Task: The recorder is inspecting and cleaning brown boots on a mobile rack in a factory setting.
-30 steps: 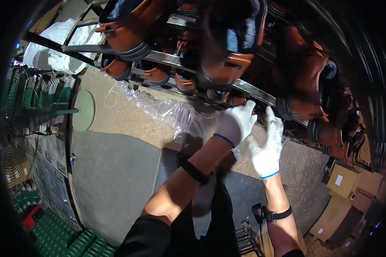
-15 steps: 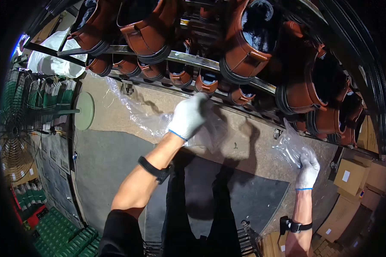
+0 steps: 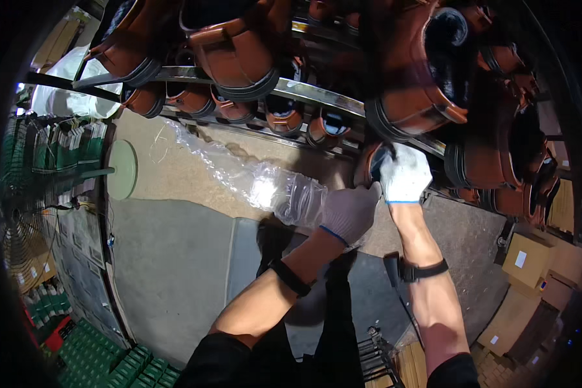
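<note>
My left hand point(image 3: 351, 210), in a whitish knit glove, is closed on a long crumpled length of clear plastic film point(image 3: 265, 184). The film trails away to the upper left. Close beside it, my right hand point(image 3: 405, 173), gloved in white with a blue cuff edge, is curled at a brown shoe point(image 3: 370, 163) by the lower rack level. Its fingertips are hidden behind the glove's back, but it looks closed on the shoe's edge. The left fingers almost touch the right glove.
A metal rack point(image 3: 317, 94) carries several brown shoes with dark linings, such as a large shoe point(image 3: 233, 58). Cardboard boxes point(image 3: 527, 262) stand at the right. Green boxes point(image 3: 90, 355), a fan point(image 3: 22, 197) and a round pale green disc point(image 3: 122, 169) are at the left.
My right hand has moved left and up to the lower shoes, and the clear plastic it held is no longer visible there. My left hand has come right and down, drawing the film along.
</note>
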Action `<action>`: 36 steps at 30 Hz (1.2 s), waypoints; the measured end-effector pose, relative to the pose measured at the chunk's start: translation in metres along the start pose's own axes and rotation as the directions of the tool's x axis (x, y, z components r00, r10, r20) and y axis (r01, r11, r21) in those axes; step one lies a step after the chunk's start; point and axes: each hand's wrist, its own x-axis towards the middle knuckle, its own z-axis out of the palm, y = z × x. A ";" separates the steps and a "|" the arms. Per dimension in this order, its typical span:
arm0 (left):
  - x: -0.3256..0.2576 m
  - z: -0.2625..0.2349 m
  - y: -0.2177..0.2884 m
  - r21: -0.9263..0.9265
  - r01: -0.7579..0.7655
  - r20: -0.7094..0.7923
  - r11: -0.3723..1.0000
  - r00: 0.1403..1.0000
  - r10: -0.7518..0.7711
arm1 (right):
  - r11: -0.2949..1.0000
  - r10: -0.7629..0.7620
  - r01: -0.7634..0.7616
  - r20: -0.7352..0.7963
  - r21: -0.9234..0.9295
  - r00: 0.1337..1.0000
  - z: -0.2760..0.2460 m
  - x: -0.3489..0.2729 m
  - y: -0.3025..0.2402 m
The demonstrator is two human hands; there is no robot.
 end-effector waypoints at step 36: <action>0.102 0.060 0.045 0.203 -0.105 0.038 0.974 0.994 0.100 | -0.443 0.575 -0.528 0.682 0.724 0.452 -0.187 -0.132 0.181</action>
